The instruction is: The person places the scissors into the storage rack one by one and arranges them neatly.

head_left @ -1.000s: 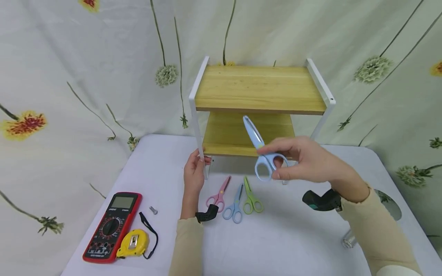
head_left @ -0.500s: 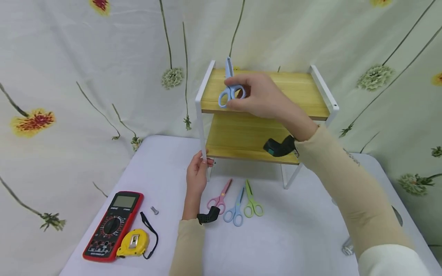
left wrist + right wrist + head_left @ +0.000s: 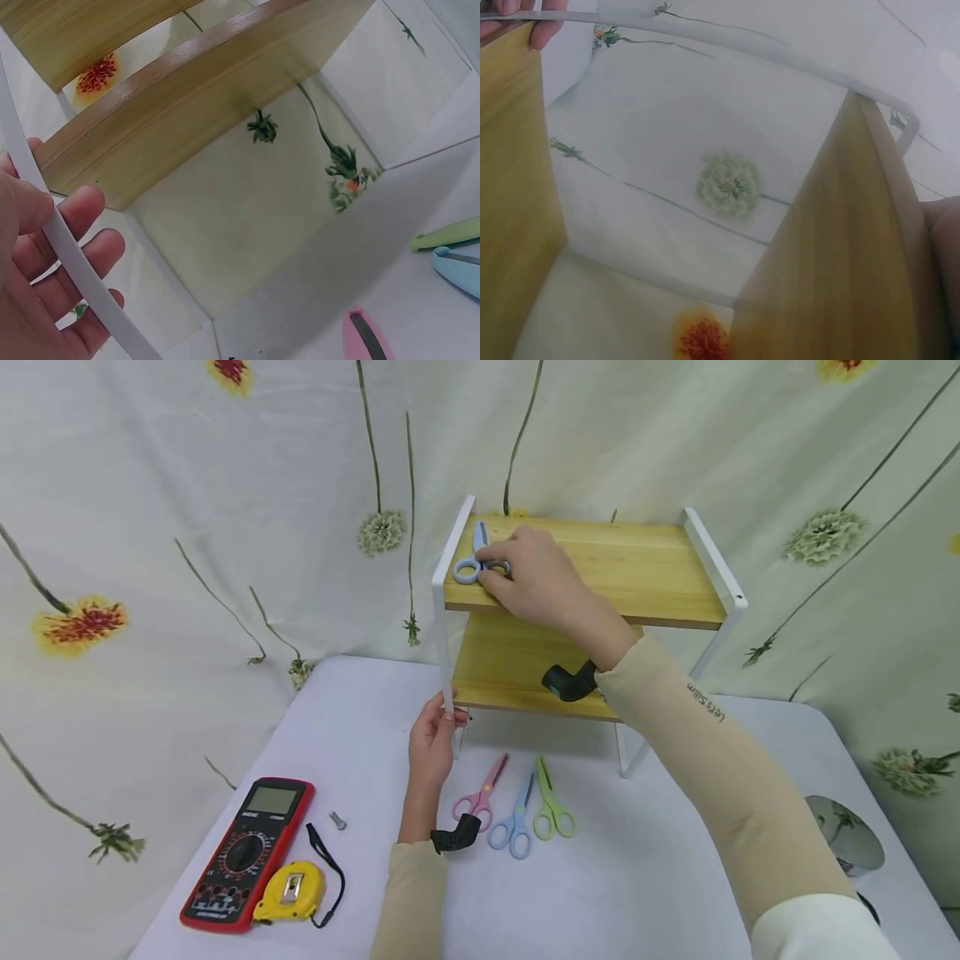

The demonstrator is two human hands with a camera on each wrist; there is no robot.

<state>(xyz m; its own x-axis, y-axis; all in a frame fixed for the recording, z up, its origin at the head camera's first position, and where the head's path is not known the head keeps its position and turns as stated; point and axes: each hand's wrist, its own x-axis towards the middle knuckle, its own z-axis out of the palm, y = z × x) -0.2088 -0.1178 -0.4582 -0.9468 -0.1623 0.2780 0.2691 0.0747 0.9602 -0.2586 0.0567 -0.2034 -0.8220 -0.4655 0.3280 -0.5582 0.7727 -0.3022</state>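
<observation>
A pair of blue scissors (image 3: 467,572) lies on the left end of the top board (image 3: 637,568) of a two-tier wooden shelf, blades toward the back. My right hand (image 3: 536,572) pinches it at the handle loops. In the right wrist view the scissors are hidden behind the board, and only a bit of the hand (image 3: 946,236) shows at the right edge. My left hand (image 3: 431,747) grips the shelf's white front left leg (image 3: 84,274) beside the lower board (image 3: 517,681), fingers wrapped around the metal. Pink (image 3: 487,785), blue (image 3: 517,814) and green scissors (image 3: 551,797) lie in front of the shelf.
On the left lie a red-framed multimeter (image 3: 247,856), a yellow tape measure (image 3: 291,892) with a black strap, and a small bolt (image 3: 338,820). A round shiny metal object (image 3: 847,835) stands at the right. A flower-print cloth (image 3: 315,460) hangs behind the table.
My right hand has carried the blue scissors from in front of the shelf, up and left, then down onto the top board. My left hand has stayed on the leg.
</observation>
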